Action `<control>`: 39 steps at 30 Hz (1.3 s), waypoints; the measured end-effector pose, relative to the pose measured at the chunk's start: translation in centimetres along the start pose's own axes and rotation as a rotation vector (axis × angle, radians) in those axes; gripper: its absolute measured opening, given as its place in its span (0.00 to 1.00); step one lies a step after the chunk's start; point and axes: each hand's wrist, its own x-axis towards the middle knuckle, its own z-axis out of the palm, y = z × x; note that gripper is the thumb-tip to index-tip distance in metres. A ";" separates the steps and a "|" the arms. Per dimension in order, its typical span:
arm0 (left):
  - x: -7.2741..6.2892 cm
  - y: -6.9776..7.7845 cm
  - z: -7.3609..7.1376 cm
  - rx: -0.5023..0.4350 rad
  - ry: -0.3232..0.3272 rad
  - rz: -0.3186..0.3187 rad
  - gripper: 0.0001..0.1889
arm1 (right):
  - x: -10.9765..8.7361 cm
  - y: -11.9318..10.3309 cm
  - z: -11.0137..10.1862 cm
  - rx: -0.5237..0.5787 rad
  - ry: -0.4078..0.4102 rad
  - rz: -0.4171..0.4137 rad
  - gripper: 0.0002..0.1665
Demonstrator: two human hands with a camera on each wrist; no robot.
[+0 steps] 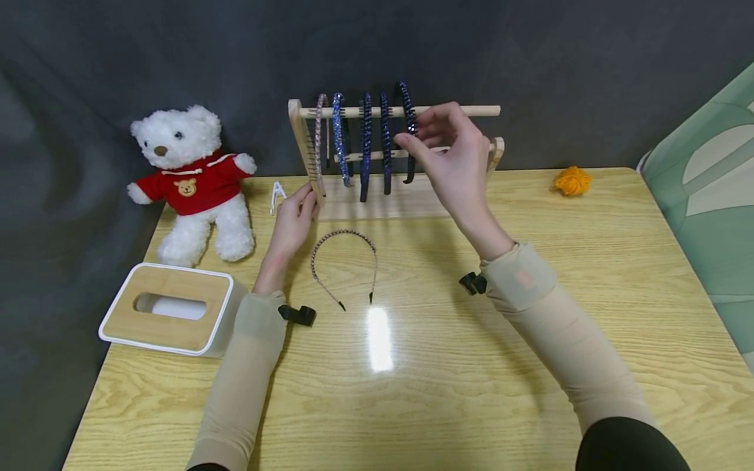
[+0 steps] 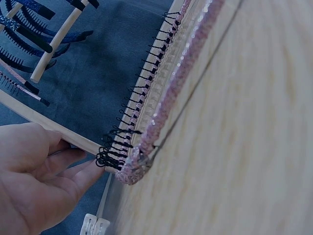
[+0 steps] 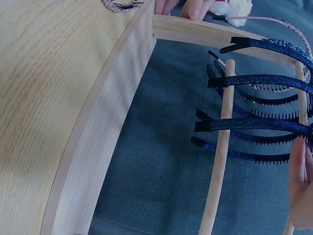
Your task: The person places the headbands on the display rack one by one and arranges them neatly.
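Observation:
Five headbands hang over the upper dowel of a wooden rack (image 1: 406, 199): a pink one (image 1: 319, 137), a glittery light-blue one (image 1: 338, 131) and several dark-blue ones. My right hand (image 1: 459, 157) pinches the rightmost dark-blue headband (image 1: 406, 104) near the upper dowel, thumb in front. In the right wrist view, the fingertips of the right hand (image 3: 299, 183) are right at a dark-blue headband (image 3: 254, 124). My left hand (image 1: 292, 219) holds the rack's left upright near the base. Another pink headband (image 1: 344, 232), beaded, lies on the table before the rack; its black looped teeth show in the left wrist view.
A white teddy bear (image 1: 200, 186) in a red hoodie sits at the back left, behind a tissue box (image 1: 171, 335) with a wooden lid. A white clip (image 1: 275, 196) lies beside the left hand. An orange yarn ball (image 1: 572, 181) is at the back right; a green patterned chair (image 1: 701, 190) stands beyond.

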 end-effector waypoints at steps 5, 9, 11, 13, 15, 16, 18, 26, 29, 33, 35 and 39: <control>0.0 0.0 0.0 -0.006 0.001 -0.008 0.18 | -0.1 0.1 -0.1 0.013 0.008 0.001 0.20; 0.0 0.0 0.0 -0.004 0.007 -0.003 0.17 | -0.2 0.1 -0.2 0.023 0.017 -0.002 0.19; 0.0 -0.1 0.0 0.003 0.010 0.002 0.17 | -0.3 0.2 -0.3 0.026 0.020 -0.003 0.19; 0.0 -0.1 0.0 0.009 0.010 0.006 0.17 | -0.4 0.2 -0.4 0.031 0.022 -0.002 0.18; 0.0 -0.1 0.0 0.008 0.008 0.007 0.17 | -0.5 0.3 -0.5 0.035 0.023 -0.005 0.17; 0.0 -0.1 0.0 0.007 0.007 0.008 0.17 | -0.6 0.3 -0.6 0.038 0.025 -0.008 0.17; 0.0 -0.1 0.0 0.002 0.005 0.008 0.17 | -0.7 0.4 -0.7 0.048 0.029 -0.032 0.17; 0.0 -0.1 0.0 0.008 0.004 0.010 0.17 | -1.1 0.4 -1.8 0.005 0.100 -0.164 0.17; 0.0 -0.2 0.0 0.004 0.005 0.015 0.16 | -1.5 -0.1 -2.3 -0.026 0.126 -0.202 0.18; 0.1 -0.2 0.0 0.006 0.011 0.020 0.16 | -2.0 -0.8 -2.7 -0.036 0.107 -0.235 0.19; 0.1 -0.2 0.0 0.004 0.011 0.018 0.17 | -2.3 -1.1 -2.8 -0.041 0.080 -0.253 0.20; 0.1 -0.3 0.0 0.004 0.004 0.008 0.17 | -2.8 -1.6 -2.9 -0.029 0.018 -0.283 0.20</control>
